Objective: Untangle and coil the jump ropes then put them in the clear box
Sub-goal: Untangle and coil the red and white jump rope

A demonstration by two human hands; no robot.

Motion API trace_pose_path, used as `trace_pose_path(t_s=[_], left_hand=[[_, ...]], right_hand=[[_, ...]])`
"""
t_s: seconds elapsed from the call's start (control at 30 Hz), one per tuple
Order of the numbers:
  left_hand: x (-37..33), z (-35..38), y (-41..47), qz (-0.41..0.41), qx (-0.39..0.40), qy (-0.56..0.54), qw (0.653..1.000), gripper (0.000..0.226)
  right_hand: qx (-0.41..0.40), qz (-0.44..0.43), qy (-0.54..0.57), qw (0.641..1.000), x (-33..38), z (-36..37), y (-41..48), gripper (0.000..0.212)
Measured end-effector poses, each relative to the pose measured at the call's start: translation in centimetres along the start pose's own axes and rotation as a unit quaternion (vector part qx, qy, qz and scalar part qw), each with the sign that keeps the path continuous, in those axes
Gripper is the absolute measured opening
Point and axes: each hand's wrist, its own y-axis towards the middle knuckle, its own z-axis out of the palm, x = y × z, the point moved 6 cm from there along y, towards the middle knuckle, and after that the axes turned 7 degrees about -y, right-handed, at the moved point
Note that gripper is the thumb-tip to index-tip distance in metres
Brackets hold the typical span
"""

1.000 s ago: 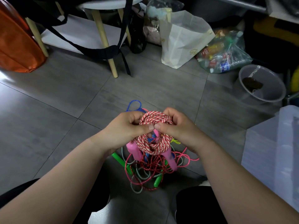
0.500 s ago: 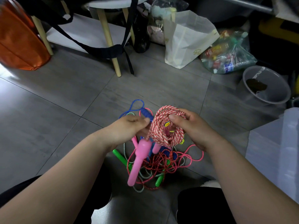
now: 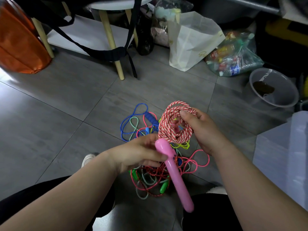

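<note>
Head view: the right hand (image 3: 205, 130) curls round the one red-and-white coil (image 3: 175, 124), thumb across its loops, probably so they cannot spring apart. The left hand (image 3: 140, 155) pinches the neck of one pink handle (image 3: 173, 174), likely to tuck it in. On the floor (image 3: 66, 114) beneath lies one tangled pile (image 3: 150, 179) showing two green handles and one blue. One clear box (image 3: 283, 155) stands at the right.

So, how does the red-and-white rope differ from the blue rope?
The red-and-white rope is wound into a tight coil; the blue rope lies in loose loops. The right hand holds the red-and-white rope up; the blue rope lies untouched on the floor. The red-and-white rope is striped and thick, the blue rope plain and thin. Neither is in the clear box.
</note>
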Motion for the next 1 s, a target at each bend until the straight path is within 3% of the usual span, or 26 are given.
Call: trace_pose_path(t_s=[0.17,0.37,0.5,0.57,0.67,0.8,1.0], left_hand=[[1.4,0.7,-0.2,-0.035,0.013,-0.041,0.998,0.036],[1.2,-1.4,-0.7,-0.074,-0.067,-0.062,0.993,0.025],[1.7,0.1,-1.3,-0.113,-0.035,-0.072,0.990,0.019],[0.8,0.7,-1.6,-0.087,-0.004,-0.106,0.991,0.014],[-1.0,0.4,-1.6,-0.005,-0.010,-0.191,0.982,0.025],[-3.0,-2.1,-1.1,0.127,-0.099,-0.291,0.943,0.077],[-3.5,-2.2,-1.3,0.205,-0.215,-0.283,0.912,0.043]], right_hand=[[-0.040,0.006,-0.069,0.997,-0.4,-0.4,0.1,0.017],[-0.116,-0.003,-0.133,0.984,-0.5,-2.3,0.1,0.016],[-0.120,-0.002,-0.202,0.972,-0.6,-2.2,0.2,0.023],[-0.133,0.002,-0.217,0.967,-0.6,-2.5,0.2,0.025],[-0.125,0.011,-0.262,0.957,-0.9,-2.3,0.2,0.016],[-0.090,0.018,-0.296,0.951,-1.3,-1.1,0.0,0.009],[0.006,0.052,-0.256,0.965,-1.7,1.6,-0.6,0.016]])
